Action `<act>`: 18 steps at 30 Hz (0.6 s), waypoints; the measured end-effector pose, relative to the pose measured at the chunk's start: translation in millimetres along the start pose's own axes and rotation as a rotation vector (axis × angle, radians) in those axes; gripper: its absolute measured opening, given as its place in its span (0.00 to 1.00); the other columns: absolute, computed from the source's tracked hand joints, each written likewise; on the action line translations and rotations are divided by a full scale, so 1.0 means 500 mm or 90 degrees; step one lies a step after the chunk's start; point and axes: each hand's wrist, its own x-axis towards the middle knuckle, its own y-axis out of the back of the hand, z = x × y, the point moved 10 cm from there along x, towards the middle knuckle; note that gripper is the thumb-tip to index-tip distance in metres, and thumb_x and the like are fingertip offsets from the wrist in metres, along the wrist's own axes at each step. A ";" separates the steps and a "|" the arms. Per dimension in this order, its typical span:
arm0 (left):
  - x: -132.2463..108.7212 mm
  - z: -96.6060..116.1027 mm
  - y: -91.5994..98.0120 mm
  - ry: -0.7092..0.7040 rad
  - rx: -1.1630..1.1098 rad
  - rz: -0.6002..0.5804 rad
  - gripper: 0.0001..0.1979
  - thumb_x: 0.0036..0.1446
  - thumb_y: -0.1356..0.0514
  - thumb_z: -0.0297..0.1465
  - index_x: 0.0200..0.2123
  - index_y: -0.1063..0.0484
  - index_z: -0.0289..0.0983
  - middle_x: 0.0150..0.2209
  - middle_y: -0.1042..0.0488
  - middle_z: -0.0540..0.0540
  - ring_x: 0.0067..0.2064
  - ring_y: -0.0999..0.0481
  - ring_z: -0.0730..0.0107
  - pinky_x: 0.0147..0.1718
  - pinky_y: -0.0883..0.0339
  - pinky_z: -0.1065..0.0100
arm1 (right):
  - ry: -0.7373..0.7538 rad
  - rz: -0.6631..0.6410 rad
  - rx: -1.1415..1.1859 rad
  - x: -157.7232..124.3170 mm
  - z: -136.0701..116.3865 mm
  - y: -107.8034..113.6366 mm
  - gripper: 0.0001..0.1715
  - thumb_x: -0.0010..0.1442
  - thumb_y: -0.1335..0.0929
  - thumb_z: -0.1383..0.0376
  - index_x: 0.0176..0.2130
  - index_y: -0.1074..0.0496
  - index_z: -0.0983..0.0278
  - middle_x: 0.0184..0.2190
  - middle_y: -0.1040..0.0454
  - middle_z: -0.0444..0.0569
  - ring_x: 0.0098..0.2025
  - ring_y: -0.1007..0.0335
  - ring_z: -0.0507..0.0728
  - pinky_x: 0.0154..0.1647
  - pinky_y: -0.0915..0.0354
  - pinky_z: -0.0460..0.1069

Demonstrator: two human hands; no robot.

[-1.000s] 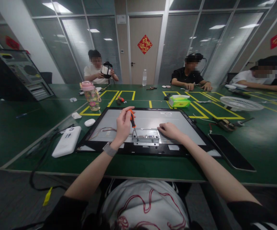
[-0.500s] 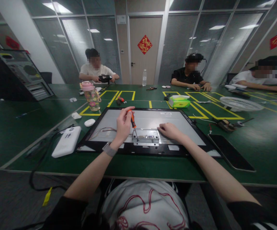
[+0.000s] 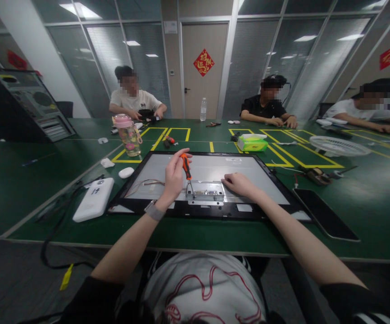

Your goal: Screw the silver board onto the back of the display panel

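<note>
My left hand (image 3: 175,173) is closed on an orange-and-black screwdriver (image 3: 186,166), its fingers along the handle. The screwdriver leans slightly, its shaft pointing down at the left end of a silver metal bracket (image 3: 206,192). This bracket lies near the front edge of a flat display panel (image 3: 195,165) with a grey back and black frame. At the bracket's right side, my right hand (image 3: 239,184) rests on the panel, fingers curled together with the tips at the bracket's edge. Whatever the tip touches is too small to make out.
Left of the panel lie a white power bank (image 3: 94,199) and a small white case (image 3: 126,173); a pink-lidded bottle (image 3: 127,137) stands behind. On the right are a black phone (image 3: 325,213) and a green tissue pack (image 3: 253,142). Several people sit across the table.
My left fingers have shifted on the screwdriver, and more of its orange handle shows. My right hand stays in place. The person at far left has lowered a dark object.
</note>
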 end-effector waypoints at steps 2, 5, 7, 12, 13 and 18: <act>0.000 -0.002 0.000 0.003 0.001 -0.001 0.14 0.65 0.51 0.34 0.48 0.30 0.39 0.40 0.24 0.44 0.37 0.25 0.71 0.33 0.29 0.70 | 0.000 0.001 -0.001 0.000 0.001 -0.001 0.22 0.67 0.43 0.58 0.33 0.26 0.65 0.32 0.22 0.56 0.35 0.28 0.59 0.31 0.48 0.48; 0.001 0.000 -0.001 -0.002 0.020 -0.002 0.14 0.64 0.50 0.34 0.48 0.30 0.39 0.39 0.24 0.45 0.36 0.25 0.71 0.35 0.29 0.69 | -0.002 0.002 -0.002 0.000 0.001 0.000 0.22 0.67 0.43 0.58 0.34 0.26 0.65 0.32 0.22 0.56 0.35 0.28 0.59 0.30 0.48 0.48; 0.001 0.004 0.000 -0.012 0.042 0.000 0.13 0.64 0.49 0.33 0.47 0.29 0.39 0.38 0.24 0.45 0.36 0.25 0.72 0.36 0.30 0.69 | -0.002 0.002 -0.001 0.000 0.000 0.000 0.22 0.67 0.43 0.58 0.33 0.26 0.65 0.32 0.22 0.56 0.35 0.28 0.59 0.30 0.48 0.48; 0.003 0.015 -0.002 -0.029 0.057 -0.003 0.11 0.63 0.48 0.32 0.45 0.29 0.39 0.36 0.24 0.46 0.36 0.26 0.72 0.35 0.30 0.69 | -0.007 -0.003 -0.003 -0.001 0.001 0.000 0.22 0.67 0.43 0.58 0.33 0.26 0.65 0.32 0.22 0.56 0.35 0.28 0.59 0.30 0.48 0.48; 0.003 0.017 -0.002 -0.032 0.056 -0.004 0.10 0.63 0.47 0.32 0.44 0.29 0.39 0.36 0.25 0.46 0.36 0.26 0.71 0.35 0.31 0.69 | -0.008 -0.001 -0.002 -0.001 0.001 0.000 0.22 0.67 0.43 0.58 0.33 0.26 0.65 0.32 0.22 0.56 0.35 0.28 0.58 0.30 0.48 0.48; 0.003 0.011 -0.001 -0.024 0.061 0.001 0.08 0.60 0.43 0.32 0.41 0.27 0.40 0.37 0.27 0.47 0.36 0.28 0.71 0.33 0.33 0.71 | 0.000 0.005 0.003 -0.002 -0.001 0.002 0.22 0.67 0.43 0.59 0.33 0.26 0.65 0.32 0.22 0.56 0.35 0.28 0.58 0.31 0.48 0.47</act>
